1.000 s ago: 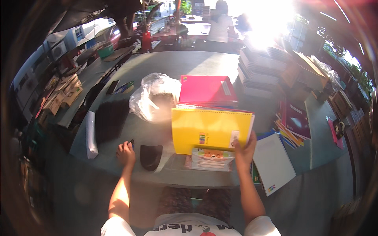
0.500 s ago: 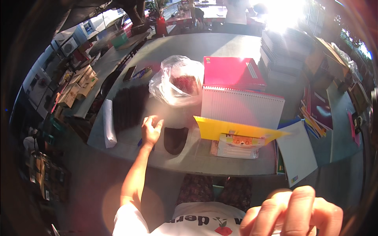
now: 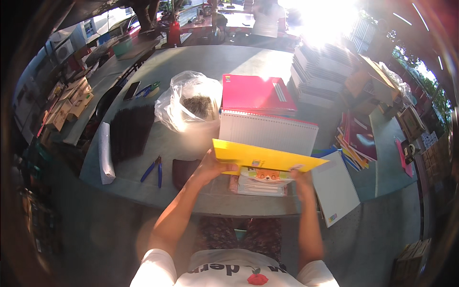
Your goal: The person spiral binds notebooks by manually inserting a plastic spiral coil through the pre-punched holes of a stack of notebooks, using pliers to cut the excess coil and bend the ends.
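Observation:
My left hand [image 3: 210, 168] closes on the left end of a yellow notebook cover [image 3: 267, 154], thumb on its near side. At the lower edge, toward the right end, my right hand [image 3: 301, 181] pinches the same cover. The cover stands tilted in front of a lined white pad [image 3: 267, 133] with holes along its top edge. Below the cover lies a small stack of sheets with a fox picture [image 3: 262, 186], partly hidden. A dark brown flat piece [image 3: 181, 173] is beside my left wrist, and blue-handled pliers [image 3: 154, 171] lie farther left.
Red notebooks [image 3: 253, 93] lie behind the pad. A clear plastic bag [image 3: 167, 107] holds wire coils. A tall notebook stack [image 3: 315, 71] stands at the back right. An open spiral notebook [image 3: 337, 189] overhangs the table's front edge. Dark bristly strips [image 3: 131, 134] and a white roll [image 3: 106, 153] lie left.
My right hand has come down from close to the camera to the yellow cover. My left hand has moved right from near the pliers and taken hold of the cover. The view has shifted.

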The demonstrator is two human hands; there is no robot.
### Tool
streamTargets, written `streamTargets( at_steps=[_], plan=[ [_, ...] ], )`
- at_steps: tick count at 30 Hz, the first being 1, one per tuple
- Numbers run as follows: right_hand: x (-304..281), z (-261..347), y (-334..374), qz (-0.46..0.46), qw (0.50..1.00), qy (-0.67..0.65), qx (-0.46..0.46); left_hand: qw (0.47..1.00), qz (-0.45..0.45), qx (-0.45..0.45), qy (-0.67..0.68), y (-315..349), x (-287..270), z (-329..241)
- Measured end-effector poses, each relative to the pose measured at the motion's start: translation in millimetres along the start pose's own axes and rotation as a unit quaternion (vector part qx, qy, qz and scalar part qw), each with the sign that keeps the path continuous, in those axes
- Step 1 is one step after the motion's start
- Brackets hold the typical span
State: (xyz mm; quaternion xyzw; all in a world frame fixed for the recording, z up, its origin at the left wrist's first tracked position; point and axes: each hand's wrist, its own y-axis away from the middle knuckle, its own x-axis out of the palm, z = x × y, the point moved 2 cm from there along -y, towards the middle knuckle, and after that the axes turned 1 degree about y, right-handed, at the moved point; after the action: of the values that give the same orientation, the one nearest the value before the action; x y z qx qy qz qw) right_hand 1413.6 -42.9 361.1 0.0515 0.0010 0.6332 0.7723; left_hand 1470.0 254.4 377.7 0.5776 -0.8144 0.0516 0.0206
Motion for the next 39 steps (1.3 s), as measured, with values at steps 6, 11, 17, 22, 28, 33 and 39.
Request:
streamTargets(
  at_steps=[6, 11, 17, 22, 28, 33, 39],
  plan=[
    [3.3, -7.9, 11.7, 0.046, 0.998, 0.033, -0.028, 0.996, -0.008, -0.042, 0.081, 22.7, 6.8, -6.0],
    [1.5, -10.5, 94.3, 0.105, 0.991, -0.062, -0.050, 0.997, -0.030, -0.062, 0.044, 98.0, 17.8, -6.3],
    [3.4, -35.3, 194.1, 0.135, 0.987, -0.083, 0.038, 0.993, -0.074, -0.065, 0.059, 205.7, 29.2, -5.1],
    [-14.3, -104.6, 213.1, 0.126, 0.988, -0.079, 0.040, 0.996, -0.053, -0.072, -0.013, 231.2, 27.1, 25.0],
    [2.5, -111.8, 176.7, 0.119, 0.984, 0.116, 0.061, 0.992, -0.109, -0.058, -0.002, 218.6, 15.1, 75.7],
    [12.1, -84.6, 164.3, 0.049, 0.997, -0.038, -0.051, 0.981, -0.185, 0.023, -0.062, 217.1, 2.1, 88.5],
    [45.4, -96.6, 142.9, -0.111, 0.989, -0.049, -0.084, 0.933, -0.117, -0.077, -0.331, 199.9, 7.5, 59.3]
  ],
)
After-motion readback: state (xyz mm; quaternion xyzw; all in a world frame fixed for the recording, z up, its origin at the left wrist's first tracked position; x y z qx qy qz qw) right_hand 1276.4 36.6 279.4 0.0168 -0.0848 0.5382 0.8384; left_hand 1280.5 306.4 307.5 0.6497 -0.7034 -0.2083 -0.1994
